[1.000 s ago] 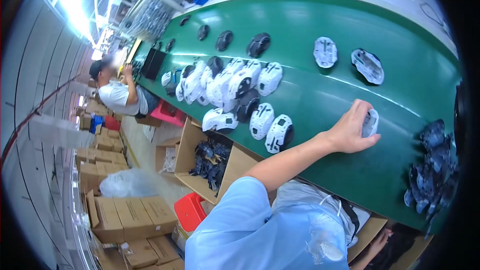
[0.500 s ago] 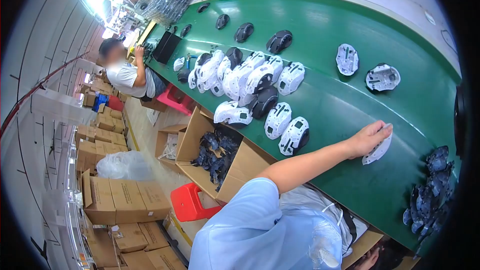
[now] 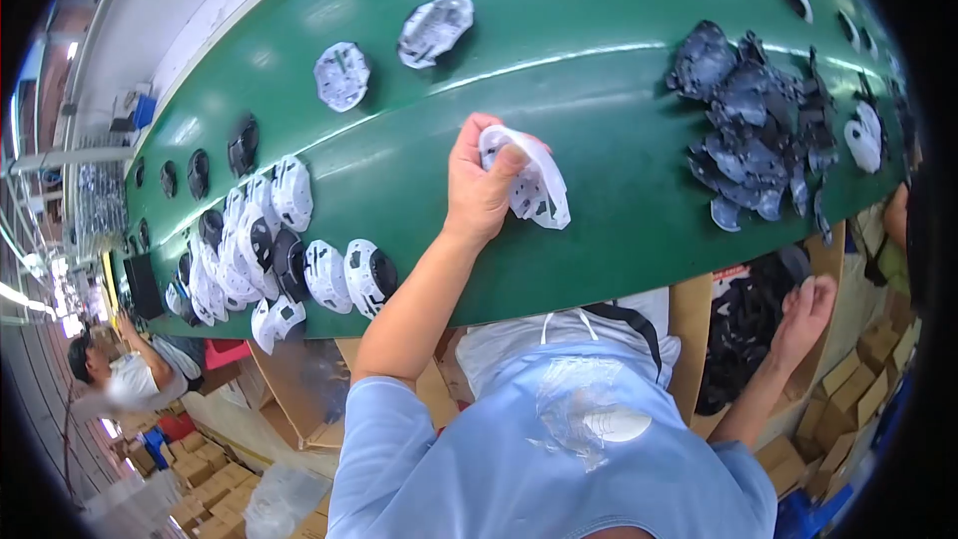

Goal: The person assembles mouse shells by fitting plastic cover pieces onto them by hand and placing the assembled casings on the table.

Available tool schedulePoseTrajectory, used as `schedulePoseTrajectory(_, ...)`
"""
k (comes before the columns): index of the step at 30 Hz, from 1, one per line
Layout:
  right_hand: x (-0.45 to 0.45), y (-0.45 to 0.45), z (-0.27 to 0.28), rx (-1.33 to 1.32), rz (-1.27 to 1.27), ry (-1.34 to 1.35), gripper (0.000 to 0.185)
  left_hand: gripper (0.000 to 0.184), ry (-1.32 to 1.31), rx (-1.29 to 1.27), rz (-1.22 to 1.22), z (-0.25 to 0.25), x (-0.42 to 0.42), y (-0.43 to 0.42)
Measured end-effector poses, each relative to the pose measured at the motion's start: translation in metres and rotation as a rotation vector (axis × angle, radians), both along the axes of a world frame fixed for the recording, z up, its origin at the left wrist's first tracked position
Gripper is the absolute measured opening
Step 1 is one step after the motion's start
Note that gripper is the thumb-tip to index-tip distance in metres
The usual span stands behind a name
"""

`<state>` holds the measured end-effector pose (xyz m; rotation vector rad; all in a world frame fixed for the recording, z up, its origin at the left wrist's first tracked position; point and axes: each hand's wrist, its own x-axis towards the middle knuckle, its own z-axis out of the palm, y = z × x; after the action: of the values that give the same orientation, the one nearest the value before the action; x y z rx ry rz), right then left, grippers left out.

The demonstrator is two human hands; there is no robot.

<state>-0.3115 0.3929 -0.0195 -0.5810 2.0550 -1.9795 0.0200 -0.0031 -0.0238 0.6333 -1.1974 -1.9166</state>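
My left hand [image 3: 479, 180] grips a white curved plastic shell [image 3: 544, 185] by its edge, thumb inside the hollow side, raised over the green table [image 3: 579, 269]. The shell has small holes and cutouts. At the lower right, my right hand [image 3: 806, 317] is over a cardboard box of dark plastic pieces [image 3: 743, 329]. Its fingers are loosely bent and apart, with nothing visible in them. Farther off on the table, two white shells lie hollow side up: one shell [image 3: 342, 77] left of the other shell [image 3: 436, 32].
A pile of dark plastic pieces [image 3: 748, 120] covers the table's right part, with a white piece [image 3: 863, 138] beyond it. White and black shells [image 3: 239, 250] crowd the left side. Another person [image 3: 130, 369] sits at the far left. An arm shows at the right edge.
My view has swung to the right. The left hand has lifted the white shell from the table and turned it to show its hollow side. My right hand has come clearly into view.
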Motion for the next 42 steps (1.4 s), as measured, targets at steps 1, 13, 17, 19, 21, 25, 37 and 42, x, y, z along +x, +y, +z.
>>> schedulePoseTrajectory(1,0.030,-0.040,0.029,-0.062,-0.015,-0.010,0.022,0.058,0.038,-0.015,0.002,0.002,-0.005,0.004)
schedulePoseTrajectory(13,0.180,-0.260,0.038,-0.299,0.796,-0.638,0.023,0.057,0.194,-0.116,0.075,0.004,-0.007,0.027)
schedulePoseTrajectory(17,0.180,-0.263,0.037,-0.189,0.889,-0.353,0.021,0.056,0.164,-0.184,0.089,-0.001,-0.003,0.025)
schedulePoseTrajectory(19,0.175,-0.261,0.040,-0.095,0.925,-0.365,0.018,0.055,0.147,-0.281,0.128,-0.001,-0.004,0.024)
schedulePoseTrajectory(21,0.172,-0.265,0.026,-0.181,0.948,-0.425,0.017,0.054,0.135,-0.411,0.188,-0.002,-0.005,0.022)
schedulePoseTrajectory(25,0.179,-0.267,0.041,-0.132,0.976,-0.513,0.018,0.054,0.055,-0.620,0.198,-0.008,0.005,0.020)
schedulePoseTrajectory(37,0.168,-0.266,0.051,0.005,0.948,-0.179,0.024,0.051,0.103,-0.596,0.216,-0.008,-0.004,0.020)
schedulePoseTrajectory(42,0.174,-0.272,0.043,-0.043,0.774,0.343,0.038,0.048,0.072,-0.617,0.288,-0.006,-0.005,0.021)
